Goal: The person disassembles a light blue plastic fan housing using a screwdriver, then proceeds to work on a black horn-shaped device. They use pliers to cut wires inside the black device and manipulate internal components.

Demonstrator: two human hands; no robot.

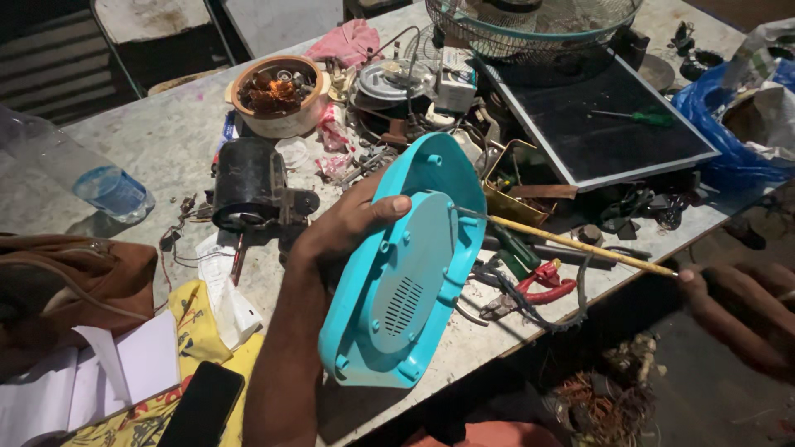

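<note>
A turquoise plastic housing is gripped upright in the left hand, thumb closed over its upper face; a yellow-shafted screwdriver is held closed in the right hand, its tip touching the housing's edge. Beyond the grip, red-handled pliers, a black motor and a dark framed panel crowd the mottled worktop. Farther off, a round bowl is filled with copper-wound parts.
</note>
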